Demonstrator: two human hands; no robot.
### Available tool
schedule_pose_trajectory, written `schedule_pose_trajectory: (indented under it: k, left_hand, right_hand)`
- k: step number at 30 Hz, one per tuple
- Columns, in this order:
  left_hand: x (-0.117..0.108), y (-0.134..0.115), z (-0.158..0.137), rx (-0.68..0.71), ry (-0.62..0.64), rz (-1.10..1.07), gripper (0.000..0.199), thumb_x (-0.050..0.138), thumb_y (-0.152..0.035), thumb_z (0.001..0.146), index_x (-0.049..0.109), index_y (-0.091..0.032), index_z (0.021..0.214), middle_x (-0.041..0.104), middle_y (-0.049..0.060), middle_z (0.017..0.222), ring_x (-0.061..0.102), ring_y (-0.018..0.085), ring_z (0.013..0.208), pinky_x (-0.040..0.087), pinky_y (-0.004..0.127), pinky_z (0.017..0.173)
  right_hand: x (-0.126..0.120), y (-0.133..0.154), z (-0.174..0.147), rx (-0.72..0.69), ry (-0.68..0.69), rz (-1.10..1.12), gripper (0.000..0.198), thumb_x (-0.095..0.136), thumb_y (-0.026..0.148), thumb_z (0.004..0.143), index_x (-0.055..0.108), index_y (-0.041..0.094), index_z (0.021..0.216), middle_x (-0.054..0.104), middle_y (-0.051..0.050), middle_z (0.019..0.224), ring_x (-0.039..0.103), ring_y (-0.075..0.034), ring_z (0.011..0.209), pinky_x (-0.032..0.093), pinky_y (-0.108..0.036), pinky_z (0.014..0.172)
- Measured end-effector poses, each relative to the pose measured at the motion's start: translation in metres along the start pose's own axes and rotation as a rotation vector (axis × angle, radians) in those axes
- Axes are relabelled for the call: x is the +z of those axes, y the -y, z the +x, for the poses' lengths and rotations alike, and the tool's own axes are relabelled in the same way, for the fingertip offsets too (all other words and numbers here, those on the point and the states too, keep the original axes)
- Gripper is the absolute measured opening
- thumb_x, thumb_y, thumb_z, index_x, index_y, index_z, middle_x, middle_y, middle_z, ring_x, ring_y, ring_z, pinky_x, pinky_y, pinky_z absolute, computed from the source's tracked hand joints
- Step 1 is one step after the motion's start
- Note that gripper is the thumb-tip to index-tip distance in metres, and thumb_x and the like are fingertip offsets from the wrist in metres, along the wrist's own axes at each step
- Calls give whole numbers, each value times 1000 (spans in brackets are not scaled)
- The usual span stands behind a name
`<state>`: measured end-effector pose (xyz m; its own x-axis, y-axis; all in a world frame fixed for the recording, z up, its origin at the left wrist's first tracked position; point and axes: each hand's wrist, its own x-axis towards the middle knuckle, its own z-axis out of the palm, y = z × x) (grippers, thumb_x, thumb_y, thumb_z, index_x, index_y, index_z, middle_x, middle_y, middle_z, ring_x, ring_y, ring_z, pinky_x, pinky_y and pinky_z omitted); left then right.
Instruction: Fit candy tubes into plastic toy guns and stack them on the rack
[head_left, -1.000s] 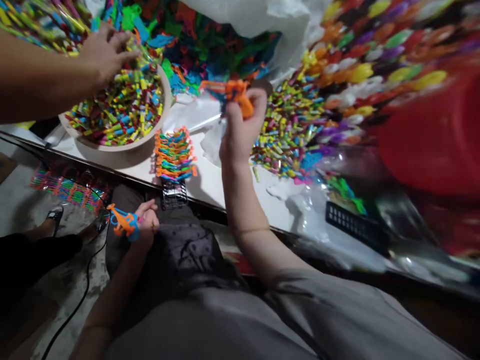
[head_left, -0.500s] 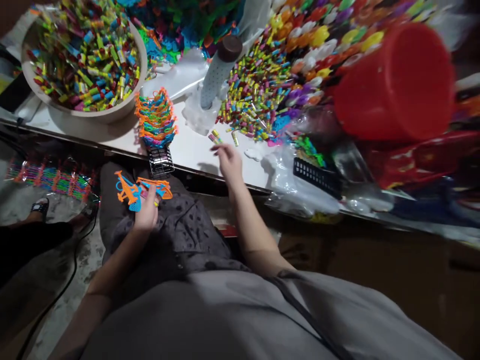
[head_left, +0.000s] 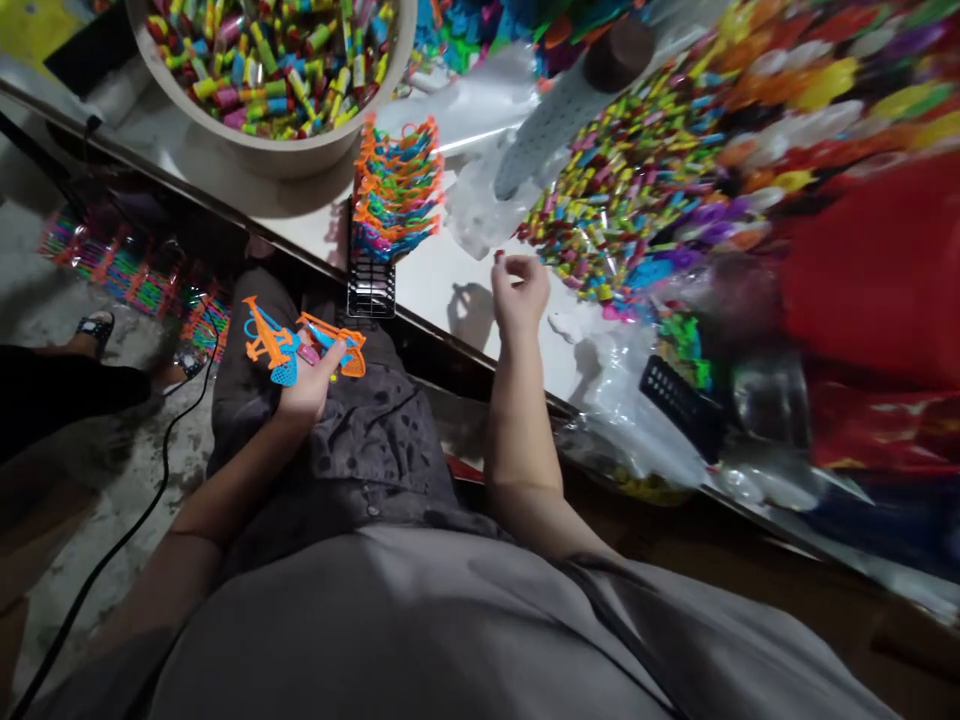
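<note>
While the left hand [head_left: 306, 390] is held low above the person's lap, its fingers are closed around two orange-and-blue plastic pieces, one [head_left: 268, 343] jutting out on the far left side of the hand and the other [head_left: 354, 355] on the right, by the thumb. The thumb lies extended along the right-hand piece, pressing against it, and a small pink part [head_left: 307, 354] shows between the two. A yellow tip peeks out below the thumb; what it belongs to cannot be made out.

The right hand [head_left: 523, 295] is raised over the near part of the table [head_left: 442, 300], its fingers curled and bent towards the thumb so that a rounded gap shows between them. A small dark red spot [head_left: 499, 257] shows at the fingertips, but whether this is something pinched there I cannot tell. Just beyond and to the right of this hand spreads a heap of small colourful tubes [head_left: 630, 180], and a grey cylinder with a brown top [head_left: 544, 130] stands tilted in the view behind it, near crumpled clear plastic.

Between the two hands, farther forward, a row of orange, blue and green plastic toys [head_left: 399, 190] sits on a black rack [head_left: 372, 292] at the table's edge, beside a tub [head_left: 281, 155] of similar tubes.
</note>
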<state>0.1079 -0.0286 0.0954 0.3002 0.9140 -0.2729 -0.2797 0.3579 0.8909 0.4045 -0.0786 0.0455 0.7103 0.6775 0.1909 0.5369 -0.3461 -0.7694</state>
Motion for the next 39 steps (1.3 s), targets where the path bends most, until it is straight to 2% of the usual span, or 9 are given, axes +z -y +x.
schedule_pose_trajectory:
  k: [1,4,6,9,14,24,31,35,39]
  left_hand:
    - [-1,1,1,27,-17,29,46,82,-47,58,49,-20,78,56,-4,73,63,13,76,54,29,78]
    - [0,-3,0,90,-25,165,42,81,-43,60,50,-19,75,55,-4,69,63,13,70,55,28,73]
    - [2,-9,-2,105,-10,240,40,81,-42,61,51,-20,74,57,-3,70,64,14,70,56,29,73]
    - [6,-21,-5,96,26,295,36,79,-41,64,52,-19,74,63,0,75,66,16,72,57,32,75]
    - [4,-31,-7,87,41,345,32,73,-44,72,53,-19,70,64,-1,70,67,17,73,58,33,74]
    - [6,-21,-8,51,-96,317,24,74,-29,70,52,-19,68,63,0,72,64,15,71,57,32,73]
    - [-2,-20,-4,29,63,385,18,69,-28,76,56,-19,69,62,-2,69,62,13,65,57,30,67]
    - [-1,-14,3,49,68,363,20,69,-28,75,53,-19,69,60,-2,69,62,13,67,56,30,72]
    - [-4,-4,20,78,115,467,26,73,-36,71,54,-19,74,63,0,76,64,15,75,54,31,79]
  right_hand:
    - [-1,17,-14,-6,15,184,30,48,47,88,58,19,89,55,-4,79,57,-18,79,48,-40,82]
    - [-4,83,-65,14,318,556,29,55,51,85,58,23,92,53,2,68,53,-12,57,50,-30,60]
    - [-5,123,-95,23,472,621,27,58,48,85,60,24,98,59,1,74,53,-11,55,50,-27,56]
    - [-1,155,-119,-19,529,582,28,58,47,86,62,25,103,65,-2,90,61,-14,73,54,-30,67]
    - [7,151,-118,-99,452,519,27,54,45,89,63,24,104,67,-4,100,64,-18,91,55,-35,82]
    - [11,143,-112,-113,502,450,31,57,49,86,63,23,101,67,-5,101,65,-18,91,55,-33,80]
    - [7,131,-108,-102,661,438,37,55,54,86,63,20,99,68,-7,99,64,-18,86,54,-30,73]
    - [6,128,-105,-168,681,366,37,51,53,88,62,20,100,67,-7,97,62,-18,81,51,-30,68]
    - [11,118,-100,-255,722,108,34,44,47,92,60,19,105,66,-9,93,59,-21,84,48,-38,80]
